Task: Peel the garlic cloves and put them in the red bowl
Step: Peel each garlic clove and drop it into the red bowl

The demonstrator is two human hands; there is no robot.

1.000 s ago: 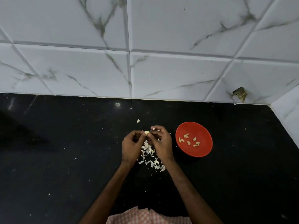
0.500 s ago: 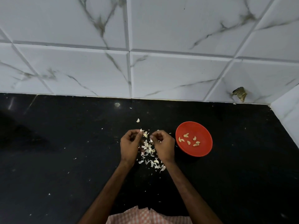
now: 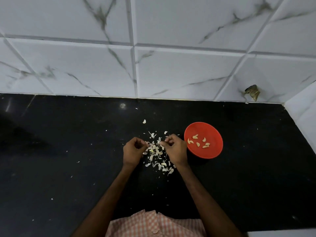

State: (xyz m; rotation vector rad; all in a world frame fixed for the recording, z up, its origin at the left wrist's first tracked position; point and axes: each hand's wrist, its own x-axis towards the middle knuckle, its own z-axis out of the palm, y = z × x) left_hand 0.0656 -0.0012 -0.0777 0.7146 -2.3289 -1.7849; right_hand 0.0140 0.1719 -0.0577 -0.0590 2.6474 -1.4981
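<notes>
A second ago my two hands were together, working one clove between the fingertips; now they have drawn apart and sunk lower over the heap of skins (image 3: 156,152) on the black table (image 3: 68,168). My right hand (image 3: 174,149) sits just beside the red bowl (image 3: 214,152), thumb and forefinger pinched on a pale scrap (image 3: 161,143); whether that is loose skin or the clove itself I cannot tell at this size. My left hand (image 3: 134,152) is at the heap's other edge with its fingers curled in; what it holds, if anything, is hidden behind the knuckles. The bowl stands to the right of the heap, not touching it, and holds six peeled cloves (image 3: 198,142), the same count as a second ago; so nothing new has gone in. I judge the parting of the hands to mean the skin has just come away, or that I am shedding it; the clove in hand has yet to cross to the bowl. One stray piece (image 3: 144,121) lies apart, nearer the tiled wall (image 3: 171,69); I cannot tell from here whether it is peel or an unpeeled clove.
</notes>
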